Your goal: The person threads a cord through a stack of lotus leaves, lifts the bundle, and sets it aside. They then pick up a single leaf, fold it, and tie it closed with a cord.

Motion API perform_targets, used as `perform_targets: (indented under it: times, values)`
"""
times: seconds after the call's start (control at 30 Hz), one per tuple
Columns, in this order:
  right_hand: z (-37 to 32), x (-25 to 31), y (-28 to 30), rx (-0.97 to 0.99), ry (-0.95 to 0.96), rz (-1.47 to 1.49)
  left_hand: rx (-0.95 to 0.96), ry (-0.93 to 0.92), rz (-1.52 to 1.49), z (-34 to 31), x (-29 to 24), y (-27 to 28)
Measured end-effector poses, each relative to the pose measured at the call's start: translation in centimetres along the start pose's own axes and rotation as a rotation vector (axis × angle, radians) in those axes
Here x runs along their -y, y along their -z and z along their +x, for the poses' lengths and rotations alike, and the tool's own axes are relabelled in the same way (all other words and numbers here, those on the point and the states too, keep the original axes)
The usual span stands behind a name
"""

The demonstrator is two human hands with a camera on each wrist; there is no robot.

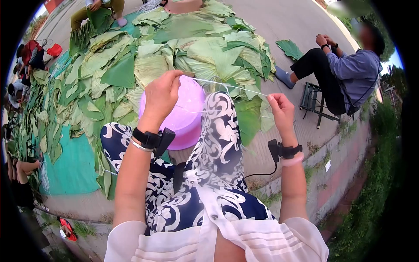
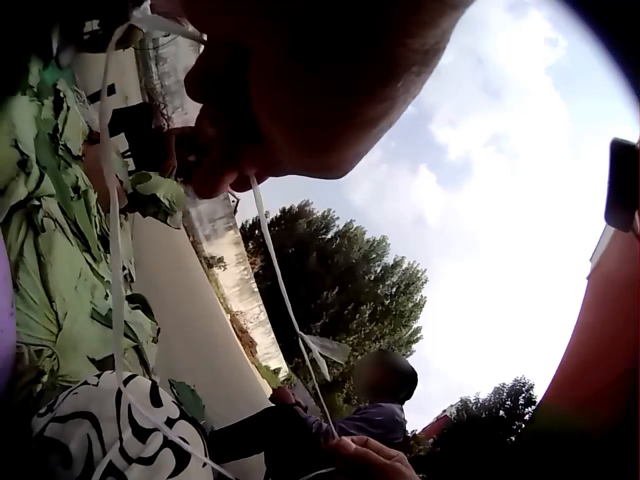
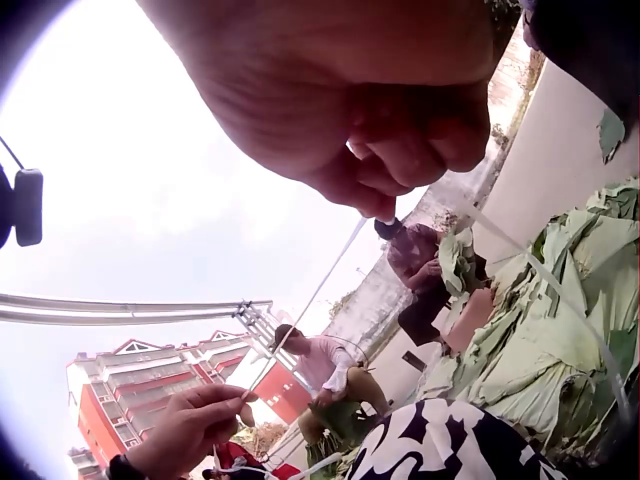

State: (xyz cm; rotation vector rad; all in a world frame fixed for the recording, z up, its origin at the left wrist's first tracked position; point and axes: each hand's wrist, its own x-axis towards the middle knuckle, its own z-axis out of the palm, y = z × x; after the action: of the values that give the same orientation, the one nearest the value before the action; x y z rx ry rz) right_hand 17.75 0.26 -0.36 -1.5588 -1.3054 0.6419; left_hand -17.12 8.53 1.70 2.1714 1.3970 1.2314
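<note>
A thin white plastic string (image 1: 227,85) runs stretched between the two hands, over the wearer's raised knee (image 1: 222,113). My left hand (image 1: 162,97) pinches one end, above a lilac plastic basin (image 1: 190,102). The other end is pinched by my right hand (image 1: 283,112), off to the right of the knee. In the left wrist view the string (image 2: 270,240) slants down from the fingers, and a loose strip hangs at the left. The right wrist view shows its own curled fingers (image 3: 410,160) close up, with the left hand (image 3: 195,425) lower down.
Large green leaves (image 1: 200,56) lie heaped in front, partly over a green tarp (image 1: 72,161). A person (image 1: 355,70) sits on a folding stool (image 1: 310,97) at right, near a single leaf (image 1: 289,49). Another person (image 1: 98,8) sits at the back left. A pinkish basin (image 1: 183,6) stands behind.
</note>
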Motion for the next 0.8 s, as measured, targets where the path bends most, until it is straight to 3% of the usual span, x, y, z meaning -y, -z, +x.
perform_targets:
  times: [0.13, 0.33, 0.47, 0.57, 0.67, 0.73, 0.8]
  values:
    - [3.0, 0.1, -0.1, 0.14, -0.013, -0.124, -0.086, 0.169, 0.075, -1.9, 5.5, 3.6]
    - [10.3, -2.1, -3.8, 0.323, 0.066, -0.238, -0.221, 0.542, -0.189, -6.7, 12.8, 3.3]
    - [17.0, -2.9, -9.3, 0.368, 0.073, -0.309, -0.034, 0.666, -0.034, -10.8, 13.4, 1.0]
    - [19.7, -2.9, -15.3, 0.251, 0.344, -0.526, 0.173, 0.671, 0.095, -14.3, 13.5, -2.0]
    - [19.6, -1.7, -22.2, 0.116, 0.721, -0.466, 0.36, 0.704, 0.12, -16.7, 14.2, -4.9]
    - [18.3, 1.0, -25.5, 0.215, 0.969, -0.552, 0.363, 0.817, 0.065, -17.7, 15.3, -6.4]
    - [16.7, 2.3, -27.4, 0.41, 0.794, -0.407, 0.364, 0.961, -0.042, -19.1, 16.8, -8.2]
